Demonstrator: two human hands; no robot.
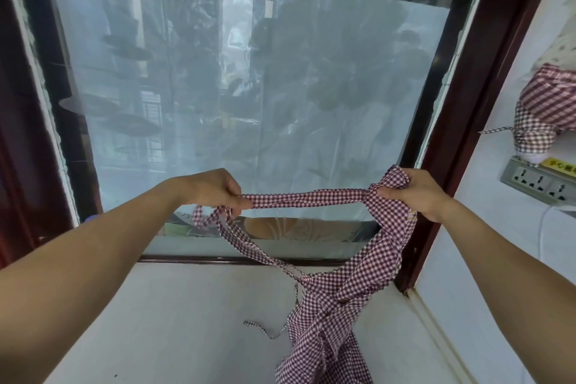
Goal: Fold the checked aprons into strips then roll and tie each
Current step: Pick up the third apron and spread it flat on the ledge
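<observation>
Both hands, left (pixel 215 188) & right (pixel 417 193), each grip pinched tight on checked apron (pixel 327 305) strap, stretched taut betw. them.

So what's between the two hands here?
In the head view, a taut strap of the checked apron spans from the left hand to the right hand. Both pinch it; nothing else lies between them.

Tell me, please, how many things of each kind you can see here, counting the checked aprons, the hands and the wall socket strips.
Checked aprons: 2, the held apron stretched between both hands and the hanging apron on the wall at right.
Hands: 2, the left hand and the right hand, each gripping the held apron.
Socket strips: 1, the socket strip.
Total: 5.
</observation>
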